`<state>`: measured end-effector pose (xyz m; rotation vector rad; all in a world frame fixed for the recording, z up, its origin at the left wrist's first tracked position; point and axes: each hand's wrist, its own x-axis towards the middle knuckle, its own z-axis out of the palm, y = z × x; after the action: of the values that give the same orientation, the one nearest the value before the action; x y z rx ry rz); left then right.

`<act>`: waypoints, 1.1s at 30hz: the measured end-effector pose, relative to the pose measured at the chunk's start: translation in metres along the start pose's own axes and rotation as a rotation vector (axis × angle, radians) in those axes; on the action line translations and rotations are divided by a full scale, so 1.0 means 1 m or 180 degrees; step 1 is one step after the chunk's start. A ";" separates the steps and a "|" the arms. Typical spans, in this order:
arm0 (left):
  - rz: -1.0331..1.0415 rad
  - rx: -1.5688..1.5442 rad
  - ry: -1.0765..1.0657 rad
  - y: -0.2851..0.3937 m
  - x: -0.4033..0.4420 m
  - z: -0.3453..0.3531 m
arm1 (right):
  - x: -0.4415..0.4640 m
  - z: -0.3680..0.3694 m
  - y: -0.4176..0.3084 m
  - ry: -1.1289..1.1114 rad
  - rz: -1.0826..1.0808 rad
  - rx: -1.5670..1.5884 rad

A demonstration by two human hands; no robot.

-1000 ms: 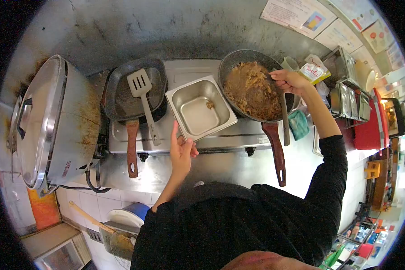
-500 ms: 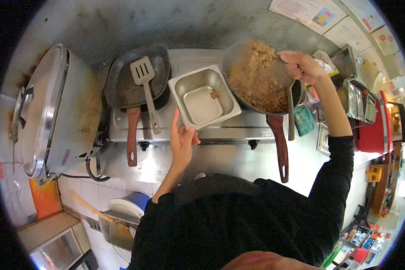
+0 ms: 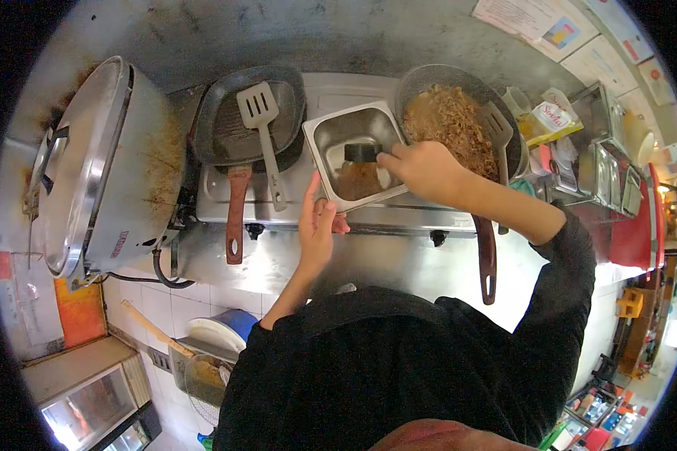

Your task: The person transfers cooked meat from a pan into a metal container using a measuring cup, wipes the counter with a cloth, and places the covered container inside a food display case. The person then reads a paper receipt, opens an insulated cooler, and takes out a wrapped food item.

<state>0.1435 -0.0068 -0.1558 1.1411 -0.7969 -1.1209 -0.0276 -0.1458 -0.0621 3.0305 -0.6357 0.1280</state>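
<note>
- Two bare hands meet at one square stainless-steel container, between the dark square ridged pan and the dark round frying pan.
- Left hand: thumb and fingers hold its near-left corner, forefinger stretched along the side.
- Right hand: fingers bent over its right side, next to a dark flat-edged object inside (I cannot tell whether they grip it).
- Brown food heaps in the frying pan.

Left hand has its index finger stuck out, right hand kinda pinched, right arm bent at the elbow.
</note>
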 end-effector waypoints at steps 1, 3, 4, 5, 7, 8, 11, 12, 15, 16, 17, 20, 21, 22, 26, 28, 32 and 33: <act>-0.0017 -0.0010 -0.0018 0.000 0.000 0.000 | 0.000 -0.008 -0.005 -0.0079 -0.0078 -0.0119; -0.0038 -0.0039 -0.0040 -0.001 -0.001 -0.001 | -0.002 -0.026 -0.007 0.0015 0.0036 -0.0058; -0.0031 -0.0058 -0.0049 -0.002 -0.001 -0.001 | -0.004 -0.036 -0.006 0.0065 0.0101 -0.0039; -0.0023 -0.0081 -0.0063 -0.003 -0.001 -0.001 | -0.007 -0.048 -0.003 0.0192 0.0248 -0.0058; -0.0024 -0.0058 -0.0081 -0.006 0.000 -0.003 | -0.017 -0.068 0.009 0.0447 0.0555 -0.0125; -0.0028 -0.0052 -0.0101 -0.007 0.000 -0.003 | -0.024 -0.071 0.017 0.0287 0.0811 -0.0264; -0.0046 -0.0054 -0.0114 -0.004 0.001 -0.002 | -0.044 -0.065 0.052 -0.0205 0.1648 -0.0541; -0.0066 -0.0082 -0.0111 -0.004 0.001 -0.002 | -0.051 -0.050 0.064 -0.0432 0.1781 -0.0685; -0.0072 -0.0131 -0.0071 -0.007 0.000 0.000 | -0.067 -0.011 0.081 -0.1003 0.1970 -0.0875; -0.0040 -0.0130 -0.0048 -0.008 0.000 0.000 | -0.071 -0.001 0.078 -0.1117 0.1905 -0.0792; -0.0008 -0.0127 -0.0022 -0.008 0.000 0.001 | -0.072 0.004 0.077 -0.1228 0.1835 -0.0705; 0.0061 -0.0025 -0.0114 -0.008 0.000 -0.001 | -0.070 0.005 0.084 -0.0633 0.1558 0.0468; 0.0063 -0.0013 -0.0118 -0.008 0.000 -0.001 | -0.067 0.001 0.089 -0.0726 0.1701 0.0882; 0.0061 -0.0001 -0.0121 -0.007 -0.001 -0.002 | -0.068 0.008 0.095 -0.0427 0.1661 0.0979; 0.0004 -0.0015 -0.0198 -0.002 -0.001 -0.002 | -0.069 0.012 0.122 -0.0522 0.1541 0.1570; -0.0027 -0.0055 -0.0194 -0.001 -0.001 -0.002 | -0.071 0.011 0.126 -0.0811 0.1604 0.2118; 0.0016 -0.0024 -0.0236 -0.004 -0.001 -0.004 | -0.079 0.005 0.130 -0.0864 0.2323 0.3272; -0.0031 -0.0052 -0.0203 -0.004 -0.002 -0.004 | -0.082 0.005 0.131 -0.0924 0.2523 0.3516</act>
<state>0.1455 -0.0039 -0.1610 1.1010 -0.8309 -1.1747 -0.1547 -0.2334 -0.0707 3.4484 -2.4728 0.0649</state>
